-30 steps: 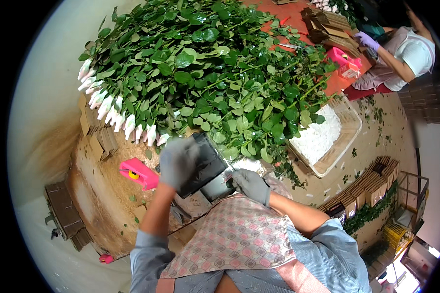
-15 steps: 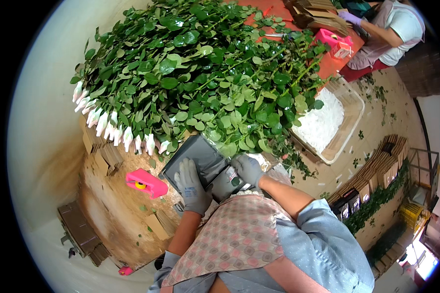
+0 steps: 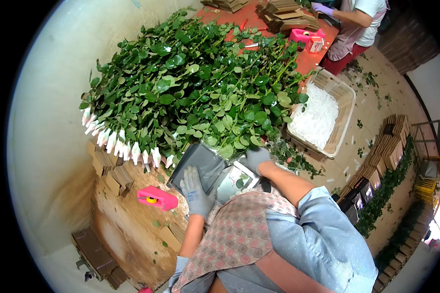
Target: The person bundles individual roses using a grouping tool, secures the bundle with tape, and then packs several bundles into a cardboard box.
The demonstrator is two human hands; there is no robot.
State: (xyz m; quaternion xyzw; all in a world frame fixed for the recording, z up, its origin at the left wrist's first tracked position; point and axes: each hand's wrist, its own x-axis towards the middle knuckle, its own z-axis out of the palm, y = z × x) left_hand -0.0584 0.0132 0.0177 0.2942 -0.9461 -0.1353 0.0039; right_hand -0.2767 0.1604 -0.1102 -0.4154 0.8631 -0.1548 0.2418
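Note:
My left hand (image 3: pixel 195 191), in a grey glove, lies flat with fingers stretched on a dark sheet (image 3: pixel 200 166) that has a clear, glossy plastic edge. My right hand (image 3: pixel 257 160), also grey-gloved, is at the far right of that sheet, by the lowest rose leaves; its fingers are mostly hidden. Between my hands, close to my apron, a pale grey-white panel (image 3: pixel 228 185) shows, with a loose green leaf (image 3: pixel 239 183) on it. Just beyond lies a big heap of leafy rose stems (image 3: pixel 195 93), their buds in white sleeves (image 3: pixel 127 150) pointing left.
A pink tape dispenser (image 3: pixel 157 198) stands on the worn wooden table (image 3: pixel 117 219), near folded cardboard (image 3: pixel 110 168). At right is a crate (image 3: pixel 344 119) of white sleeves. A co-worker in purple gloves (image 3: pixel 322 9) stands at a red table (image 3: pixel 310 59). Boxes (image 3: pixel 391 146) line the floor.
My right hand has shifted away from me and to the right. The pale panel between my hands now shows more, where dark material lay. My left hand stays flat on the sheet. The view has shifted.

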